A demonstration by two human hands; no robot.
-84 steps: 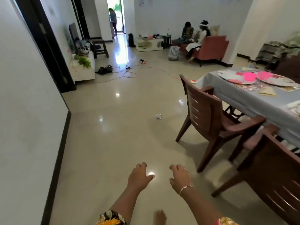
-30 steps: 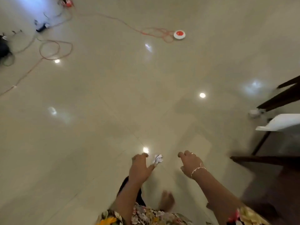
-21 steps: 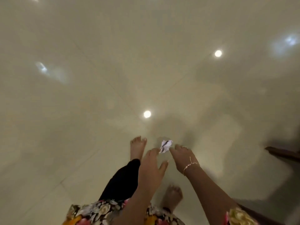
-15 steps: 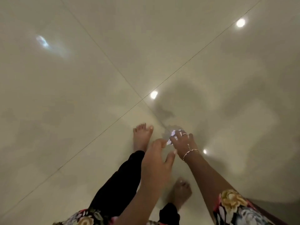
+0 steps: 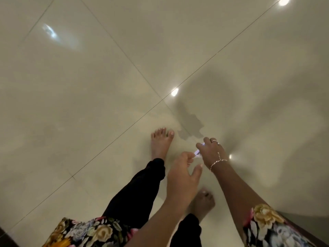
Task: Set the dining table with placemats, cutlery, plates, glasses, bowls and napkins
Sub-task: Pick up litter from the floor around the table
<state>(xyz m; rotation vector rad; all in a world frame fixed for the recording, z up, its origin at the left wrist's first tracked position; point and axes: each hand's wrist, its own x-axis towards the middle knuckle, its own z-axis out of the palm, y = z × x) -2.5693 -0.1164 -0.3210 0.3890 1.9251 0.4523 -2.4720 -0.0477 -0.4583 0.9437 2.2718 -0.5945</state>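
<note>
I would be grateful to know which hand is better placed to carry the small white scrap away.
Right. The right hand already pinches the white scrap in its fingertips. The left hand hovers close beside it with loose fingers and apparently no grip of its own.

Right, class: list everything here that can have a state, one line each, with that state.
floor: glossy, reflecting lights.
right hand: fingers curled on the paper scrap.
paper scrap: crumpled, pinched.
left hand: fingers relaxed, holding nothing.
left foot: bare, flat on the floor.
right foot: bare, partly hidden by an arm.
</note>
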